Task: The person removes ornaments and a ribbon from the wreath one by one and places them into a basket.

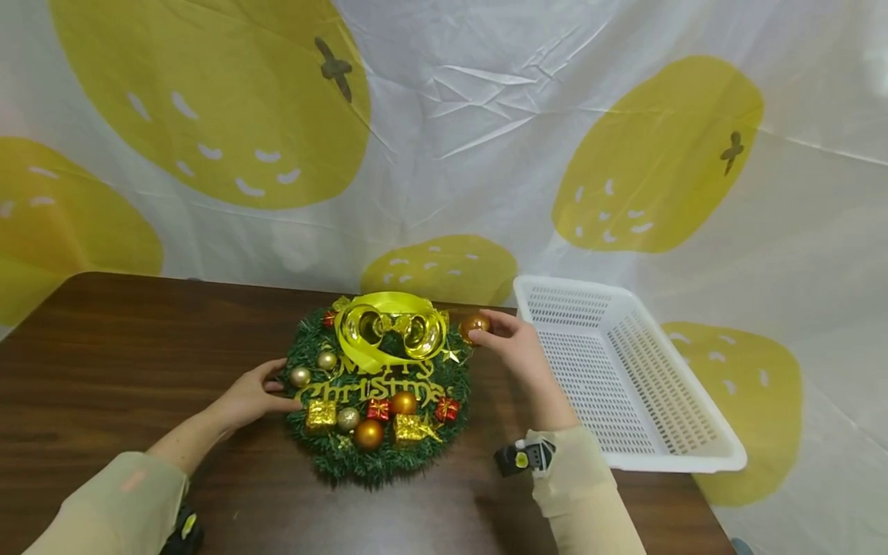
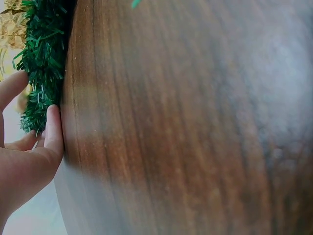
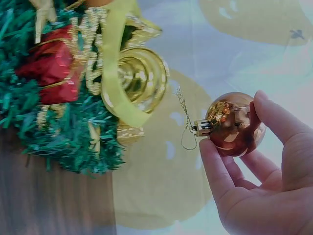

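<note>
A green Christmas wreath [image 1: 388, 462] lies on the table, decorated with gold lettering, gold bells [image 1: 395, 327] under a yellow ribbon, baubles and small wrapped gift boxes. At its left edge my left hand [image 1: 253, 393] holds the rim, the thumb on the front side and the other fingers around the edge. My right hand [image 1: 516, 347] pinches a shiny copper-coloured bauble [image 3: 234, 125] between thumb and fingers, just off the wreath's upper right side. A thin gold hanging loop [image 3: 186, 127] dangles from the bauble's cap in the right wrist view.
A white perforated plastic basket [image 1: 694, 462] stands to the right of the wreath, close by the right forearm. Behind the brown wooden table [image 1: 166, 331] hangs a pale cloth [image 1: 458, 177] printed with yellow fruit.
</note>
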A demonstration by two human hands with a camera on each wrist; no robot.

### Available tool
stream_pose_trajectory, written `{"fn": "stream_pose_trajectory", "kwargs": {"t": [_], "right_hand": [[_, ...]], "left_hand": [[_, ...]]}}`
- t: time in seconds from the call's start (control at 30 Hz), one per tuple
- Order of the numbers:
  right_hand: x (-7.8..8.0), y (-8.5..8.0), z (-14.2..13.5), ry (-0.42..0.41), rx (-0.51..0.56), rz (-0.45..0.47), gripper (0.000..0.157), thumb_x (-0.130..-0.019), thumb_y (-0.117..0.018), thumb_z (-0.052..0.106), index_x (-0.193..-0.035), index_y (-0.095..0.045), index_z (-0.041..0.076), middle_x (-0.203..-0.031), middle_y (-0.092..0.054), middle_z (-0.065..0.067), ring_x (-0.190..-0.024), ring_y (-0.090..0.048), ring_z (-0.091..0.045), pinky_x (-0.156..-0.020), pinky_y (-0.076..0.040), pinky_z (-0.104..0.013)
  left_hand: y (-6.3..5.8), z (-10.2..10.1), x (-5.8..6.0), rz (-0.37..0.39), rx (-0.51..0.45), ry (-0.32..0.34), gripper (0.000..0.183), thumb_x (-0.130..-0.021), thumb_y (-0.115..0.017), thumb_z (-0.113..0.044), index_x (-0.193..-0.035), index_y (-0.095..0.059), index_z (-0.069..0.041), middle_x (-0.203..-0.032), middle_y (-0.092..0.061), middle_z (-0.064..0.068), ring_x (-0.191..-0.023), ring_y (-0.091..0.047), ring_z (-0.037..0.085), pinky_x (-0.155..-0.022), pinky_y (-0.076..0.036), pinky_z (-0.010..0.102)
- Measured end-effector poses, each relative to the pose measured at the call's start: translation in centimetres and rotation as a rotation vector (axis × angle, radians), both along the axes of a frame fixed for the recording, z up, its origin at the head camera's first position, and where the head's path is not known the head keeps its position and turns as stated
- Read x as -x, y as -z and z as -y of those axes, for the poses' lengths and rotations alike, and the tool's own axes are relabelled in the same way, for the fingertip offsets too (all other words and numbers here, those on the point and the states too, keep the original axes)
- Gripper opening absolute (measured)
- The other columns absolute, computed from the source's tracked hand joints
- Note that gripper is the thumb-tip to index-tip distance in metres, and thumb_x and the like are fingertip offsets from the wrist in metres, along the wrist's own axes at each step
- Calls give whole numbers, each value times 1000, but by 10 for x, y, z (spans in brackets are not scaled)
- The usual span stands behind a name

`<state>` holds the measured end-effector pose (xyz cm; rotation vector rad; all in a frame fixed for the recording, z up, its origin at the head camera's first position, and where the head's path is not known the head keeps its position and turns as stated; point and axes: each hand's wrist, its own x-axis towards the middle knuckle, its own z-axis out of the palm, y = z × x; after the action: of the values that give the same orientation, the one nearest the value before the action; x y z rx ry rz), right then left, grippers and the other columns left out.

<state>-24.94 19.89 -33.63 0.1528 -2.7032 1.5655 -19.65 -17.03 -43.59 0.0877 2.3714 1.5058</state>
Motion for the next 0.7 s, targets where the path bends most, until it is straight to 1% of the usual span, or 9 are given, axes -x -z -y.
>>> {"fn": "stream_pose_trajectory", "kwargs": {"t": [0.1,0.17,0.23,0.33,0.43,0.57,0.7], "right_hand": [[-1,-8,-2,8,44,-5,48,-84,-69,13,-128,-56,0,-118,-63,-20,-92,-61,-8,-81,-47,-17],[-1,-14,-5,10,69,-1,46,-85,-67,11,-128,-55,-2,-118,-62,-22,-85,-59,-1,-79,-48,-16],[-2,-19,-8,10,100,6,46,-86,-65,10,-129,-53,-4,-119,-61,-22,-82,-58,3,-80,-50,-16],[-2,-28,-14,10,141,15,46,-88,-63,8,-130,-51,-6,-117,-61,-20,-81,-59,5,-79,-52,-17],[1,-36,-22,7,170,14,47,-88,-61,7,-131,-49,-8,-109,-63,-11,-81,-59,6,-79,-52,-15],[5,-46,-32,-1,199,-8,47,-89,-60,6,-131,-47,-10,-93,-63,10,-79,-60,6,-76,-51,-13],[5,-60,-41,-7,218,-31,48,-90,-58,5,-132,-45,-13,-82,-60,21,-76,-60,6,-74,-50,-12]], "left_hand": [[-1,-1,1,-2,4,1,99,-82,-73,-27,-148,-7,7,-145,-21,36,-128,-32,49,-97,-41,56],[-1,-1,1,-3,7,5,99,-82,-72,-27,-148,-7,7,-145,-21,36,-128,-32,49,-97,-41,55],[-1,-1,1,-7,13,11,98,-83,-72,-26,-147,-6,7,-144,-22,37,-128,-33,49,-96,-42,55],[-1,-1,1,-10,15,18,97,-83,-71,-25,-147,-6,8,-143,-23,38,-128,-33,49,-96,-43,54],[-1,0,1,-8,13,17,97,-83,-71,-25,-147,-7,8,-145,-21,36,-128,-33,49,-96,-42,54],[0,0,1,-7,11,17,99,-82,-72,-27,-147,-7,8,-147,-16,35,-129,-32,49,-97,-42,54],[1,1,1,-11,16,15,99,-82,-72,-27,-147,-7,8,-144,-22,37,-128,-33,49,-95,-44,52]]}}
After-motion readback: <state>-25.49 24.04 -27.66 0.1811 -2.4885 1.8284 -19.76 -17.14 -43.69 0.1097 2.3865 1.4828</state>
